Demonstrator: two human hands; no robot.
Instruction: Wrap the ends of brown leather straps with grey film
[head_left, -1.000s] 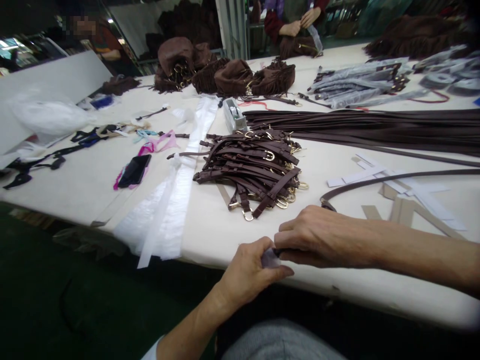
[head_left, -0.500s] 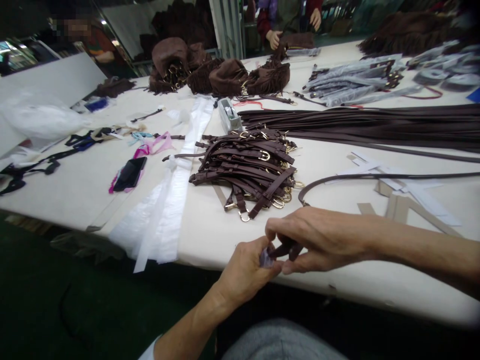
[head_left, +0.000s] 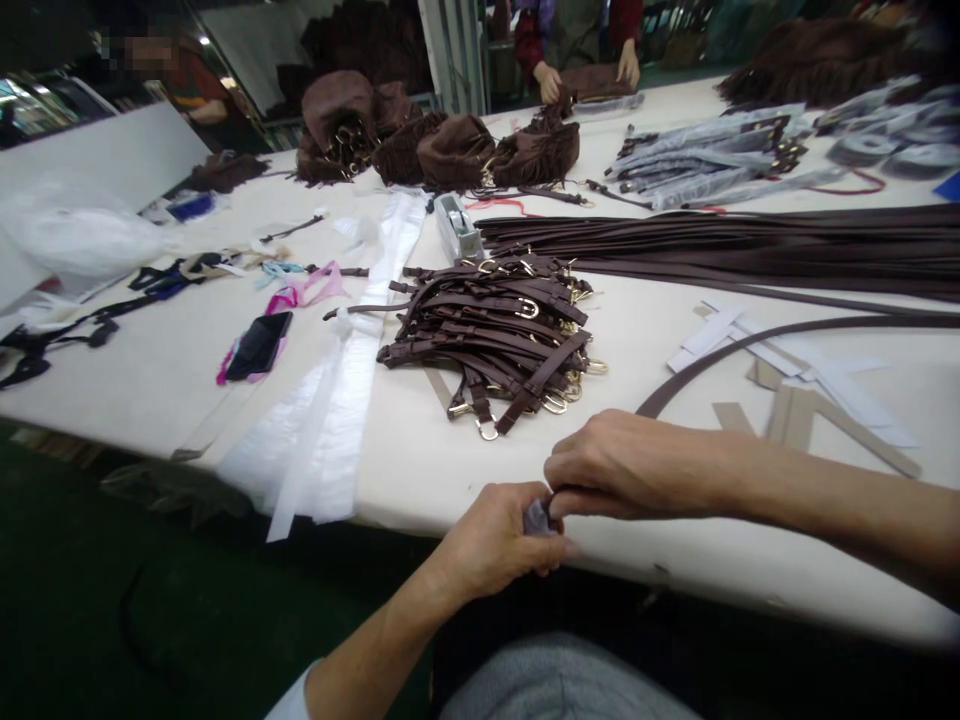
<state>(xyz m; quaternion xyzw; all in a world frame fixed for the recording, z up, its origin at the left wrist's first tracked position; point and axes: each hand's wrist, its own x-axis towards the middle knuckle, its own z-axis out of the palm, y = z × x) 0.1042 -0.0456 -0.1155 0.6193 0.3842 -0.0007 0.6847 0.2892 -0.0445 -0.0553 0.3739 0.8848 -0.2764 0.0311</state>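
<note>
The left hand (head_left: 499, 535) is curled closed round a crumpled translucent plastic piece (head_left: 537, 518), apparently to steady it at the near edge of the bench (head_left: 435, 480); the right hand (head_left: 611, 465), at two o'clock to it, pinches a dark strip (head_left: 554, 508), mostly hidden. A strap pile (head_left: 487, 345) lies at eleven o'clock, presumably for easy reach. Left forearm (head_left: 397, 625) slants from seven o'clock, right forearm (head_left: 787, 490) from four, knuckles upward
</note>
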